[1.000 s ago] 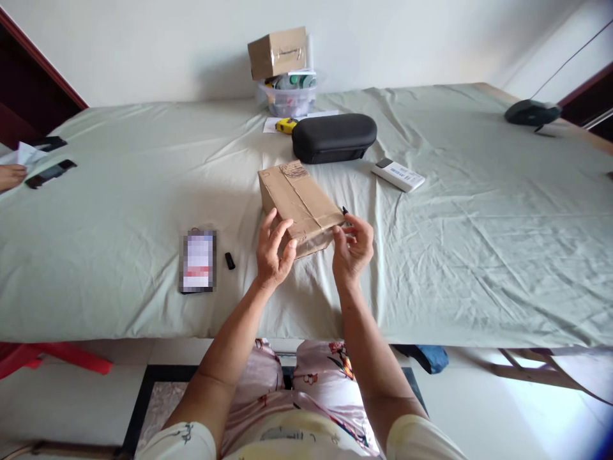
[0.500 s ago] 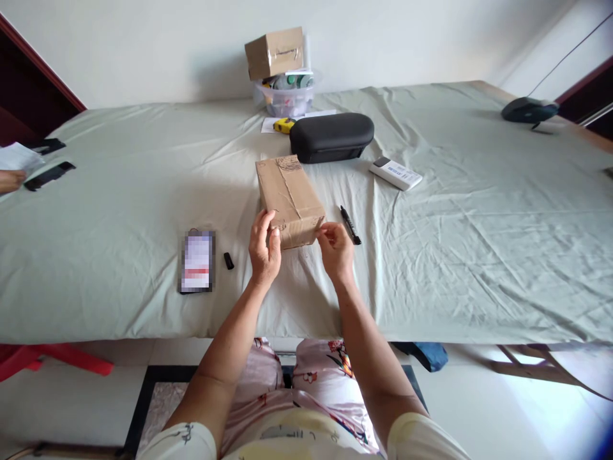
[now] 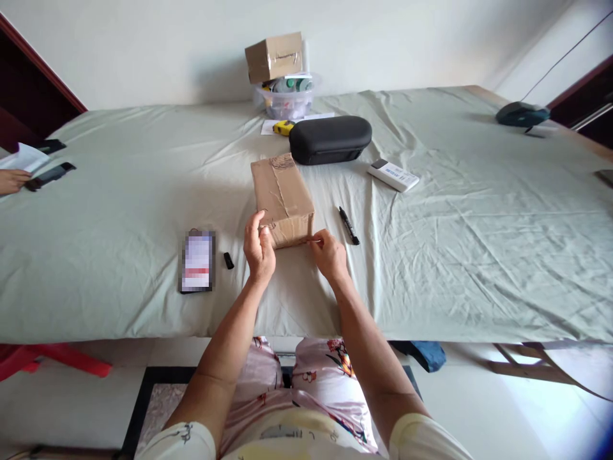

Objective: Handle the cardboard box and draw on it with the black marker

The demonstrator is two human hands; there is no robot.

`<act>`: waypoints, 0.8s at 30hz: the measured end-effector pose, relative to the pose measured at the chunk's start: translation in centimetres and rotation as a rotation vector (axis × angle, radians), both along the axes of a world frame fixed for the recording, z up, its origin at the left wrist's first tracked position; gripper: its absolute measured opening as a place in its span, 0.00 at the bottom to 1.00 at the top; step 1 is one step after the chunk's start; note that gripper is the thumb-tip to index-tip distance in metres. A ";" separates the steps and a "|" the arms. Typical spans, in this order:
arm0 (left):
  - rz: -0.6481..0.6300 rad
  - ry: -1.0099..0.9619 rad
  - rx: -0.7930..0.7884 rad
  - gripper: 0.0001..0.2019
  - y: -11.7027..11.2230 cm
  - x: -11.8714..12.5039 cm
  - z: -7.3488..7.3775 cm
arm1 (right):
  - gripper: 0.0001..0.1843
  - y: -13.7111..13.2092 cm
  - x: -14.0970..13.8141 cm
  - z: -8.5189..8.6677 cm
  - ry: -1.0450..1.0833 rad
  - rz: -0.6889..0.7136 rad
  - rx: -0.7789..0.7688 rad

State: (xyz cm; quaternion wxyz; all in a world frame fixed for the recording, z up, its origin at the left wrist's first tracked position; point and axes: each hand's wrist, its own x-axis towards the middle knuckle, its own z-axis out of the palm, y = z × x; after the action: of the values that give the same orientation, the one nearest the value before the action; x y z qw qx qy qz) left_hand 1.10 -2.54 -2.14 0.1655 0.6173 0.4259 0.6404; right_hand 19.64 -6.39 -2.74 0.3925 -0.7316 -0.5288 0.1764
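A taped brown cardboard box [image 3: 285,191] lies on the cloth-covered table in front of me, its narrow end toward me. My left hand [image 3: 260,248] grips its near left corner, thumb on the end face and fingers along the left side. At the near right bottom corner, my right hand [image 3: 330,254] is closed in a pinch. Something thin shows at those fingertips, too small to name. To the right of that hand lies a black marker pen [image 3: 349,225]. A small black cap-like piece [image 3: 228,260] rests left of my left hand, beside a phone [image 3: 196,262] with a blurred screen.
Behind the box are a black zip case [image 3: 330,139], a yellow tape measure [image 3: 284,128] and a white power bank-like block [image 3: 393,175]. A clear plastic tub [image 3: 287,102] carries another carton [image 3: 274,57]. Another person's hand [image 3: 13,181] holds paper at far left.
The box has shifted slightly left and turned a little. My right hand has moved down from the end's upper right corner to its lower one; my left hand stays on the box.
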 end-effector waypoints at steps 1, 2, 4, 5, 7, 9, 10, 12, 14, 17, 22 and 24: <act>0.001 -0.035 -0.027 0.27 0.1 -0.1 -0.1 | 0.03 0.0 0.0 0.1 0.055 -0.005 0.021; -0.005 -0.078 -0.058 0.29 0.2 -0.1 -0.2 | 0.04 0.0 -0.1 0.2 0.106 -0.008 0.050; -0.037 -0.173 -0.117 0.31 0.4 -0.2 -0.6 | 0.07 0.0 -0.2 0.4 0.192 -0.003 0.135; -0.060 -0.221 -0.145 0.32 0.6 -0.3 -0.9 | 0.08 0.0 -0.2 0.5 0.226 -0.004 0.191; -0.107 -0.310 -0.202 0.31 0.9 -0.3 -1.4 | 0.10 0.1 -0.3 0.5 0.271 -0.021 0.316; -0.149 -0.366 -0.269 0.30 1.3 -0.3 -2.0 | 0.10 0.2 -0.3 0.4 0.283 -0.043 0.433; -0.165 -0.380 -0.308 0.28 1.5 -0.3 -2.3 | 0.10 0.3 -0.3 0.3 0.281 -0.051 0.481; -0.177 -0.391 -0.393 0.25 1.9 -0.2 -2.9 | 0.08 0.3 -0.2 0.3 0.266 -0.059 0.550; -0.135 -0.376 -0.458 0.20 2.1 -0.2 -3.5 | 0.08 0.2 -0.2 0.3 0.235 -0.061 0.594; 0.009 -0.230 -0.460 0.13 2.3 -0.2 -4.1 | 0.07 0.0 -0.3 0.6 0.165 -0.048 0.625; 0.034 -0.036 -0.322 0.19 1.9 -0.2 -3.9 | 0.06 -0.4 -0.6 1.4 0.093 -0.001 0.613; -0.030 -0.025 -0.264 0.22 1.7 -0.1 -3.4 | 0.07 -0.4 -0.6 1.4 0.095 -0.002 0.601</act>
State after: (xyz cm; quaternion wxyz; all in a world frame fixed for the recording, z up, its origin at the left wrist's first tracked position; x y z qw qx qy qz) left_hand 0.99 -0.80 -5.59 0.2599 0.5885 0.4951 0.5839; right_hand 19.04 -6.80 -1.31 0.6159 -0.5740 -0.5377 0.0458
